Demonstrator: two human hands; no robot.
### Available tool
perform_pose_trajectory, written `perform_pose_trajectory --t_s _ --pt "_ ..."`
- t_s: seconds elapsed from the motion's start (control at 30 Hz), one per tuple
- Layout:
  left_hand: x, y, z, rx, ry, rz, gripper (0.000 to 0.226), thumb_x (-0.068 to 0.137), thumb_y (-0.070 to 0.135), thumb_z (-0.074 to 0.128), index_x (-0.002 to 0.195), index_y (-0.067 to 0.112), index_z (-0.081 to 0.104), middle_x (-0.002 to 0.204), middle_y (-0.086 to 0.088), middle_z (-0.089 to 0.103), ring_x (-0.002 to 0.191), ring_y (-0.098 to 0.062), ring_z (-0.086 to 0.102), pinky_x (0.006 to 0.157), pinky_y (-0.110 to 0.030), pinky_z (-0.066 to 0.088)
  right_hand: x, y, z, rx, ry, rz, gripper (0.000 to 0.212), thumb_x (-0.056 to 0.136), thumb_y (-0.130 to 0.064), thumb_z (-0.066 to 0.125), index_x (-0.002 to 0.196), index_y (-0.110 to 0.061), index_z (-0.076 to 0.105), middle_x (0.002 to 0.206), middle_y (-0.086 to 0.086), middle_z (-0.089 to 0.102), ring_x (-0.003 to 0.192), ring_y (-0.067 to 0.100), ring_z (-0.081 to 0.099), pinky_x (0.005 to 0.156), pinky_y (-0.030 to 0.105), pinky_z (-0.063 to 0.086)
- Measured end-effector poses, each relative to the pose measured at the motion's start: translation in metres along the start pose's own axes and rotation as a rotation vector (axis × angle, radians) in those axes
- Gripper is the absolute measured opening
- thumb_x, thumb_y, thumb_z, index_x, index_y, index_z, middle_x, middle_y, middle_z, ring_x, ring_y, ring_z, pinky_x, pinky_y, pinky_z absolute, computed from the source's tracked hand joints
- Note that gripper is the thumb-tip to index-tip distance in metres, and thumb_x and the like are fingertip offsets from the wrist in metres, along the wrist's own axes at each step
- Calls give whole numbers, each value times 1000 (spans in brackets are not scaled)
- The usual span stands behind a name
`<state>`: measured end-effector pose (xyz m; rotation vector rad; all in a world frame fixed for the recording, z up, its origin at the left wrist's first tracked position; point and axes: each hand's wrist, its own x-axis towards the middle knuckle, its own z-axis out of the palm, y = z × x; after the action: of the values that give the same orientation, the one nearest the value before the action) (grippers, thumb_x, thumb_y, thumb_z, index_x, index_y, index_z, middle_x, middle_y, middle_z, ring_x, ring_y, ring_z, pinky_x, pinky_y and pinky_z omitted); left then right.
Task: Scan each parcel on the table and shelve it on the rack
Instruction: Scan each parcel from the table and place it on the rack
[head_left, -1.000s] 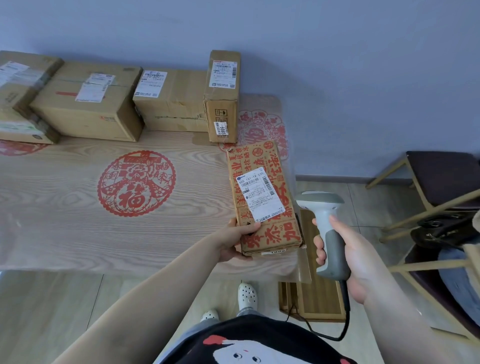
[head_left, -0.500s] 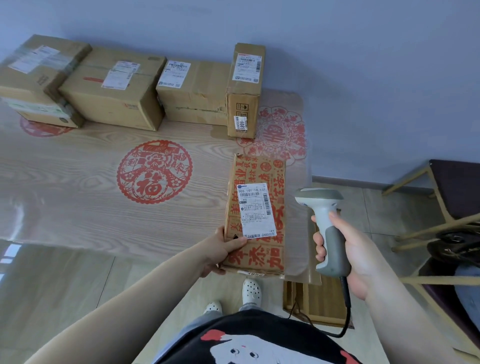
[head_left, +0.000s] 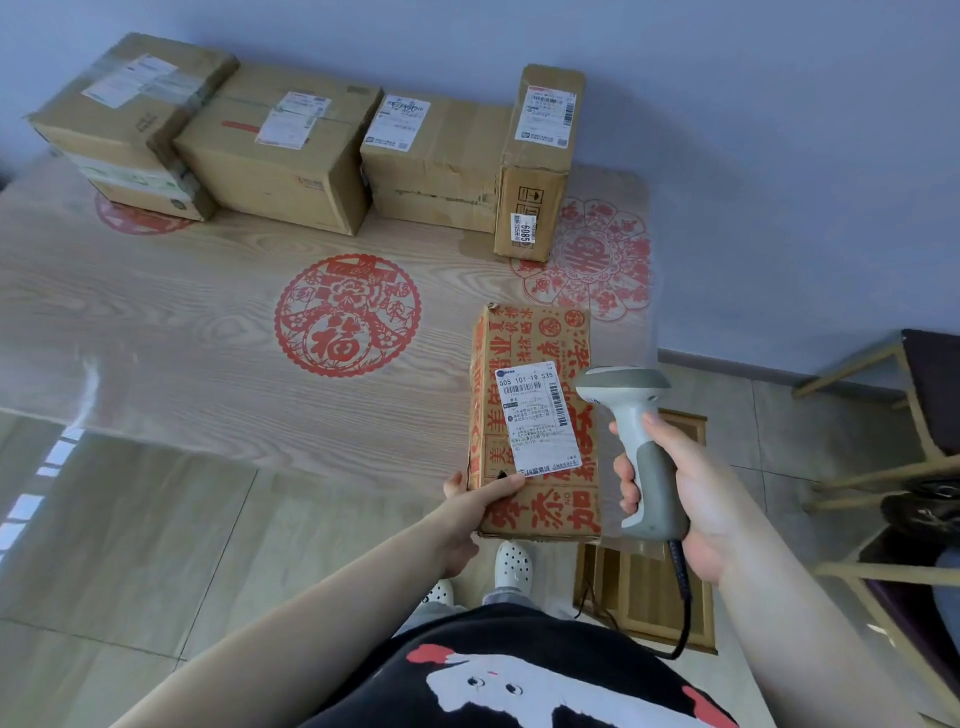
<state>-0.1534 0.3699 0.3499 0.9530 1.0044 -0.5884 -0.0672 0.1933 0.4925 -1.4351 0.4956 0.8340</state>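
Straightened since a second ago, the red-printed parcel (head_left: 537, 415) now lies with its long axis running away from the person toward the wall, where before it sat skewed with the far end leaning left; the near end overhangs the front edge of the surface (head_left: 182, 353) close to its right corner. Its white shipping label (head_left: 537, 415) faces up and reads "505 101-19 535" above a barcode, with a second barcode down the right side; the smaller print is too fine to make out. Bold red Chinese characters cover the cardboard.

The left hand (head_left: 475, 499) grips the parcel's near left corner, thumb laid across the top just below the label, the other fingers hidden under the box. The right hand (head_left: 675, 493) is wrapped around the grey handle of a white barcode scanner (head_left: 636, 441), held upright just beside the parcel's right edge, head level with the label; its dark cable (head_left: 683, 603) trails down toward the floor.

Four brown boxes line the wall at the back. The narrow upright one (head_left: 540, 156) on the right shows a sticker reading "5809" on its front. The others carry white labels I can't read. A red paper-cut medallion (head_left: 347, 314) with the character 福 marks the middle of the wood-grain top
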Motion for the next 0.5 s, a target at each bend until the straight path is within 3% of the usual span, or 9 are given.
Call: perform_pose_trajectory --t_s 0.07,0.13,0.3,0.4,0.5 --pt "-1 0 1 -61 -48 9 129 54 35 93 155 27 12 126 -11 63 117 -25 59 102 -42 45 -3 3 2 -3 2 2 43 94 -46 56 116 -11 65 67 5 60 54 12 52 60 29 45" --pt "-4 1 0 -54 -76 11 121 54 37 94 151 27 22 123 -9 65 113 -23 61 94 -36 47 -6 5 3 -8 -2 -11 42 95 -45 55 116 -10 66 67 5 60 55 13 51 62 30 45" --pt "-17 5 -11 62 -104 -12 106 49 58 88 141 29 43 121 -7 69 114 -25 61 104 -45 36 -14 6 1 40 0 -23 40 95 -44 56 116 -13 66 68 5 60 55 13 51 63 31 45" --pt "-32 10 -23 6 -122 -27 82 59 60 81 128 22 57 119 -9 71 115 -28 62 111 -54 33 -17 3 -2 51 -2 -80 39 96 -43 53 115 -12 66 66 4 56 55 15 47 64 32 41" --pt "-42 16 -36 -28 -79 78 88 61 67 80 135 30 51 124 -5 69 118 -28 60 109 -59 34 -20 -2 -2 42 -10 -155 41 96 -44 50 115 -10 65 66 4 54 53 16 45 63 33 39"
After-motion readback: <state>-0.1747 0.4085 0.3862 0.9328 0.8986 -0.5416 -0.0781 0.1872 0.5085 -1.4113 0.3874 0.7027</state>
